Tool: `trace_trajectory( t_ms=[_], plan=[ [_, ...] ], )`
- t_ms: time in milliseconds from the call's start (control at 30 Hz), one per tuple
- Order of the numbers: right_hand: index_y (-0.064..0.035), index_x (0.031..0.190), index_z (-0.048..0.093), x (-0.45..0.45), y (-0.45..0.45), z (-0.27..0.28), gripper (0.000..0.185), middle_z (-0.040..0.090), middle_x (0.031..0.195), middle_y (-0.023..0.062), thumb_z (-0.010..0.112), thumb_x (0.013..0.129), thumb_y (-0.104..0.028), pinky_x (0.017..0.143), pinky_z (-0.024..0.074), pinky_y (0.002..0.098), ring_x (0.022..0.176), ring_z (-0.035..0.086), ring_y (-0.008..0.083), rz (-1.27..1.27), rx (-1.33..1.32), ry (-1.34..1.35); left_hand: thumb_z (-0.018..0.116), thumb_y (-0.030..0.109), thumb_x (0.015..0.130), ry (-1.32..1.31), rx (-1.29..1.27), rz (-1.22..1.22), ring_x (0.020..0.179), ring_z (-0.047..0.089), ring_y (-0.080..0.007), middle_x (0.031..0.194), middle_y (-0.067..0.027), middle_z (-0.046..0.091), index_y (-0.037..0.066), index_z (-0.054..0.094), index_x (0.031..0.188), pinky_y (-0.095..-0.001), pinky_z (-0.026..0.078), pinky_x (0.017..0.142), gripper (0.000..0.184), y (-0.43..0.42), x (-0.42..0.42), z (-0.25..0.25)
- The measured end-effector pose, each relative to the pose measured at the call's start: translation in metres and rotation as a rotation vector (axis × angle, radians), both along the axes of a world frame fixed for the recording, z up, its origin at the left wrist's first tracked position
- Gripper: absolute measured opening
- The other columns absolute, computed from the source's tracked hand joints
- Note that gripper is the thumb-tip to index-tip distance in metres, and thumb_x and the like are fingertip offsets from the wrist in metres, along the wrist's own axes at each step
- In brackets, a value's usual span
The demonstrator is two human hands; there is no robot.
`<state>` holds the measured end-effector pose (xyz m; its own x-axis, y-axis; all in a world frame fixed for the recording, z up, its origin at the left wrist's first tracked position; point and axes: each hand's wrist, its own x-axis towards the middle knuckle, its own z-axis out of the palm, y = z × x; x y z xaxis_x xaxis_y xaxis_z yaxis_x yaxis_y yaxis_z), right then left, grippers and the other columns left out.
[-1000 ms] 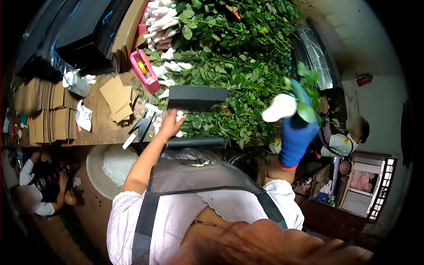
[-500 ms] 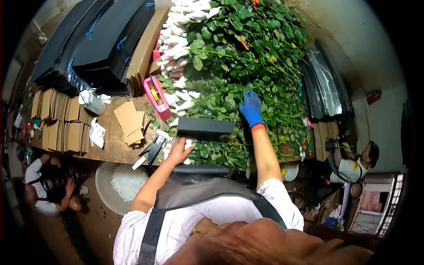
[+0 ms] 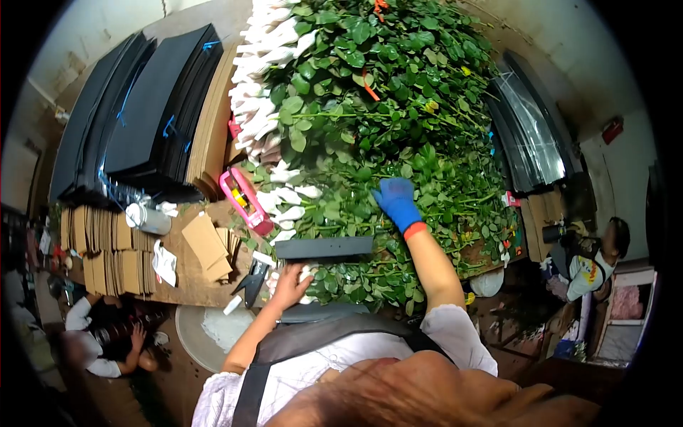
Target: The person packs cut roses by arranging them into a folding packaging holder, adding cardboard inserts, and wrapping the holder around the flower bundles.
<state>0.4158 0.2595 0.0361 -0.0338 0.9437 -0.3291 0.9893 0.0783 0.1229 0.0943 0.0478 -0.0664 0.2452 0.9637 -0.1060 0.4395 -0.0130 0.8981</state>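
Here, leafy stems (image 3: 445,206) beneath right hand (image 3: 397,203), white-wrapped ends (image 3: 306,273) at left hand (image 3: 289,286); both grips unclear.

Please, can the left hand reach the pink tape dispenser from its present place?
Probably yes: the left hand is near the pink tape dispenser, and the black block seems mostly right of the path.

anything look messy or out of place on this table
Only slightly: loose flat brown cardboard pieces lie askew, unlike the neatly packed brown cardboard rows, and a crumpled white scrap sits between them. I see no clear spill or damage.
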Motion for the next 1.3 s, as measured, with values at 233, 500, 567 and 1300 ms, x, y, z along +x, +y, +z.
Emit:
trace_trajectory(
  t_ms=[233,500,567,1300],
  plan=[
    [-0.0142,0.114,0.064,0.019,0.007,-0.009,0.038,0.066,0.107,0.0090,0.063,0.087,-0.042,0.085,0.0481,0.0427,0.099,0.063,0.0285,0.186,0.406,0.214,0.072,0.026,0.088,0.119,0.092,-0.038,0.102,0.056,-0.0369,0.108,-0.0203,0.058,0.001,0.057,0.119,-0.0413,0.046,0.089,0.043,0.000,-0.003,-0.011],
    [-0.0186,0.124,0.062,-0.023,0.128,0.033,0.040,0.064,0.117,0.0091,0.067,0.084,-0.019,0.099,0.0453,0.0417,0.111,0.057,0.0325,0.331,0.969,0.217,0.074,0.022,0.086,0.006,-0.038,0.008,0.106,0.056,-0.0420,0.113,-0.0229,0.059,0.001,0.058,0.118,-0.0459,0.046,0.091,0.042,-0.002,-0.001,-0.013],
    [-0.0196,0.118,0.064,-0.018,0.117,0.036,0.036,0.064,0.117,0.0079,0.066,0.083,-0.016,0.097,0.0458,0.0427,0.109,0.058,0.0319,0.400,0.980,0.412,0.074,0.022,0.086,0.009,0.005,-0.005,0.108,0.055,-0.0430,0.115,-0.0239,0.059,0.001,0.058,0.118,-0.0453,0.046,0.092,0.042,-0.001,-0.002,-0.010],
    [-0.0107,0.148,0.041,0.016,0.296,0.240,0.076,0.055,0.136,0.0170,0.071,0.082,-0.031,0.103,0.0419,0.0463,0.122,0.054,0.0320,0.241,1.264,0.093,0.072,0.030,0.087,0.023,0.035,0.013,0.102,0.056,-0.0416,0.109,-0.0230,0.060,0.006,0.061,0.125,-0.0467,0.046,0.089,0.046,-0.005,-0.002,-0.030]
  ],
)
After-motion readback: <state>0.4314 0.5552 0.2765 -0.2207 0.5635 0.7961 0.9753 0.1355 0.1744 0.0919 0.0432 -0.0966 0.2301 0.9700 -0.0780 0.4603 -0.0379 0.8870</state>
